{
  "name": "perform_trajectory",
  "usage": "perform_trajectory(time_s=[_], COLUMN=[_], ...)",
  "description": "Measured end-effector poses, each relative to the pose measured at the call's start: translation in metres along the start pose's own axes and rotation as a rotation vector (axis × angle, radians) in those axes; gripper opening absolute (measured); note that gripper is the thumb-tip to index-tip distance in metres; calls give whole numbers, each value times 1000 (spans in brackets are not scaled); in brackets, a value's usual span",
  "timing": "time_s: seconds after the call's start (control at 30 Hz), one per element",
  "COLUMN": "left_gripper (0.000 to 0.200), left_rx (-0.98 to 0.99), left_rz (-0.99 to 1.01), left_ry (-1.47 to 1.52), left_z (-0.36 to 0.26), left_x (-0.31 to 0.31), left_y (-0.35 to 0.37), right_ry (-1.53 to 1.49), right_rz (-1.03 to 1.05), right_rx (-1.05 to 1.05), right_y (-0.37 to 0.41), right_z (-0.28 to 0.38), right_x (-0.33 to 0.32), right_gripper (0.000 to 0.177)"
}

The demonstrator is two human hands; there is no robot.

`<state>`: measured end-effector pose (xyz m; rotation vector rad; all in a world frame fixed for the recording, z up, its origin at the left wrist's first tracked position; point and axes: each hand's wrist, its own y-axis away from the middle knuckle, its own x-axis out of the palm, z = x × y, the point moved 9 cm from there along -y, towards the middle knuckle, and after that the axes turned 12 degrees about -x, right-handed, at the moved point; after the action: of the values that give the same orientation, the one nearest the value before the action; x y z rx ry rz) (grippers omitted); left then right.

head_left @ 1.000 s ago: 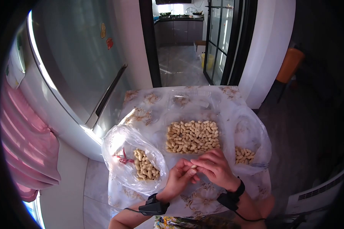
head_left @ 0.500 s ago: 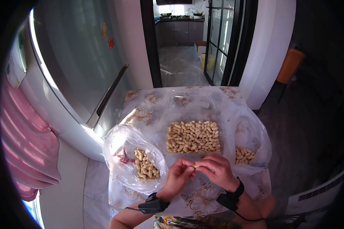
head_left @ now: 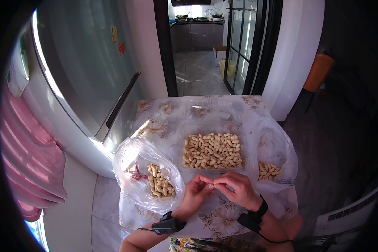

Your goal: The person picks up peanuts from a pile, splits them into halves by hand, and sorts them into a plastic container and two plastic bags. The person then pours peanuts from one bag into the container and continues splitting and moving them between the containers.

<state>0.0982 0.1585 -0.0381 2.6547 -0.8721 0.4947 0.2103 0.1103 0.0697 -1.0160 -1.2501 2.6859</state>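
Both hands meet over the near edge of the table (head_left: 164,109); the left hand (head_left: 195,195) and the right hand (head_left: 239,190) each pinch one end of a single peanut (head_left: 214,184), thumbs and forefingers closed on it, the other fingers curled in. The peanut sits between the fingertips, above the flowered cloth and just in front of a clear tray (head_left: 181,145) filled with peanuts. To the left lies an open plastic bag (head_left: 130,155) with a small heap of peanuts; to the right a second bag (head_left: 275,143) holds a few more. A black band (head_left: 168,225) wraps each wrist; a fridge (head_left: 84,71) stands at the left.
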Motion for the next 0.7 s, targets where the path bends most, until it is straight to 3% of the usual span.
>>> perform_trajectory(time_s=[0.7], left_gripper=[7], left_rx=[-65], left_rz=[16], left_ry=[-17], left_z=[6], left_x=[2], left_y=[-1], right_ry=[-35], right_rz=[20], right_rx=[76], right_y=[4], right_z=[-6], right_x=[3], right_gripper=[10])
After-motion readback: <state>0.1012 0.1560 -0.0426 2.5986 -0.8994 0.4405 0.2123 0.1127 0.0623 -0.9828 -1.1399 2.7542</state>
